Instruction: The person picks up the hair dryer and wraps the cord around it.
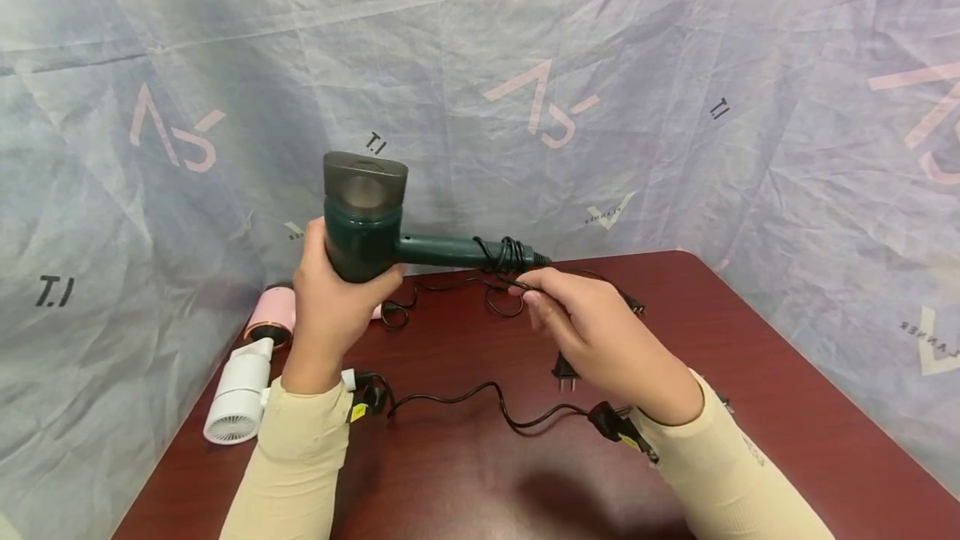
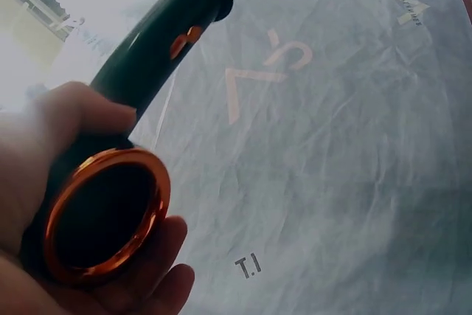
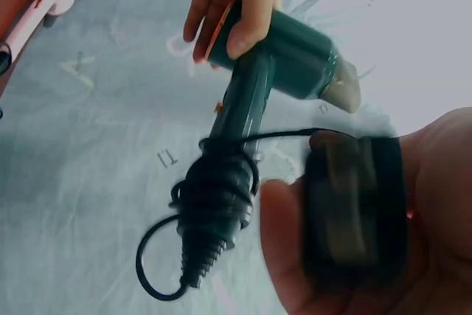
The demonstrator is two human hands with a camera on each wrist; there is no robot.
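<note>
A dark green hair dryer (image 1: 363, 244) with a grey nozzle is held above the table, its handle pointing right in the head view. My left hand (image 1: 337, 298) grips its barrel, thumb near the base of the handle. The left wrist view shows the dryer's copper-coloured rear ring (image 2: 161, 189). Several turns of black cord (image 3: 217, 182) wrap the handle's end. My right hand (image 1: 592, 323) pinches the cord just beyond the handle. A dark, blurred plug (image 3: 354, 212) appears in front of the right palm in the right wrist view.
A white hair dryer (image 1: 238, 398) and a pink one (image 1: 273, 311) lie at the left of the dark red table (image 1: 465, 473). Black cord (image 1: 495, 390) runs across the tabletop. Another plug (image 1: 636, 305) lies behind my right hand. A grey printed cloth (image 1: 450, 90) hangs around the table.
</note>
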